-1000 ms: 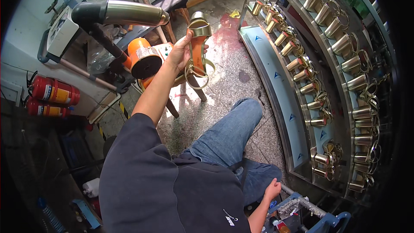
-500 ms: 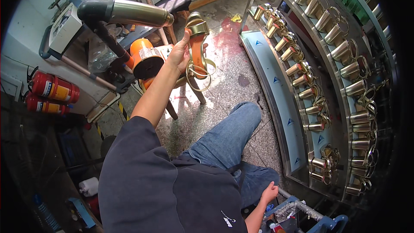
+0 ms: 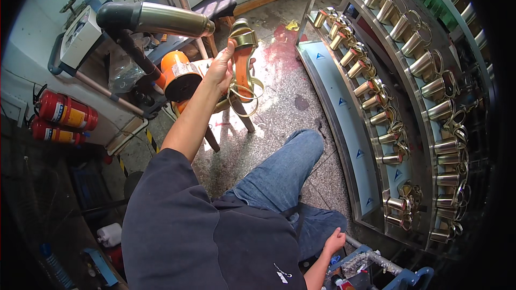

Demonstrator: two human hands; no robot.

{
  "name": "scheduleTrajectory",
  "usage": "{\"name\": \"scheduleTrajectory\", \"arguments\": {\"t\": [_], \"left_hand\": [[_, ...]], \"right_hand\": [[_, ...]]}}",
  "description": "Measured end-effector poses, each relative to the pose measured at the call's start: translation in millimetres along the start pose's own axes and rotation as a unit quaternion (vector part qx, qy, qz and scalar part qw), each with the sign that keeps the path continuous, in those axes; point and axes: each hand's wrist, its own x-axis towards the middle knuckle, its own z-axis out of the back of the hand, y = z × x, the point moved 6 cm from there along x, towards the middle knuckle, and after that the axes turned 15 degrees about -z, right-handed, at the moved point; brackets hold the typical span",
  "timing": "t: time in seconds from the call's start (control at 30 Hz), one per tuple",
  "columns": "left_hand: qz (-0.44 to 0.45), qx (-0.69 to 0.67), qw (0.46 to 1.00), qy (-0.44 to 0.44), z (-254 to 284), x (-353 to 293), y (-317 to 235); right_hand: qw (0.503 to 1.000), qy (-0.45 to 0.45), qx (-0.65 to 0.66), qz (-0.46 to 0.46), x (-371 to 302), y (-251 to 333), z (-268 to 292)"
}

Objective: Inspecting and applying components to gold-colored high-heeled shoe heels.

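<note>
My left hand point(image 3: 219, 71) is closed around a gold strappy sandal point(image 3: 244, 58) with an orange-brown insole. The thumb presses the insole's edge, and the other fingers are mostly behind the shoe. Thin gold ankle straps hang in loops below my grip. Just left of the sandal's wide front strap is the end of a metal pipe point(image 3: 171, 19) with a black elbow; they look close, but I cannot tell the gap. My right hand point(image 3: 335, 240) is low at the right, beside my jeans, fingers curled in. Whatever it may hold is hidden.
A metal rack point(image 3: 352, 145) along the right carries rows of gold sandals point(image 3: 424, 64). An orange blower point(image 3: 180, 73) and a stool point(image 3: 215, 5) stand beyond my left arm. Red fire extinguishers point(image 3: 67, 110) are at the left. A blue frame point(image 3: 408, 278) sits near my right hand.
The sandal in my left hand has tipped slightly and shifted a little left, its straps swinging. The whole view has moved slightly. My right hand stays in place.
</note>
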Motion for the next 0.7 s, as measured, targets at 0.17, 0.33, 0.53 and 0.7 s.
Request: {"name": "scheduleTrajectory", "arguments": {"t": [0.17,0.33,0.53,0.7], "left_hand": [[0.006,-0.009,1.0,-0.015,-1.9,-1.4,1.1],[0.009,-0.012,1.0,-0.016,1.0,-0.4,-1.0],[-0.002,-0.005,1.0,-0.017,4.2,-0.5,-4.0],[0.008,-0.02,1.0,0.004,-8.1,-5.6,3.6]], "right_hand": [[1.0,-0.004,0.002,0.0,0.5,1.2,0.0],[1.0,-0.006,0.008,0.001,3.4,1.0,-0.2],[1.0,0.001,0.009,-0.003,5.6,-2.7,-2.3],[0.998,0.039,0.042,-0.008,19.0,-2.0,-8.8]]}}
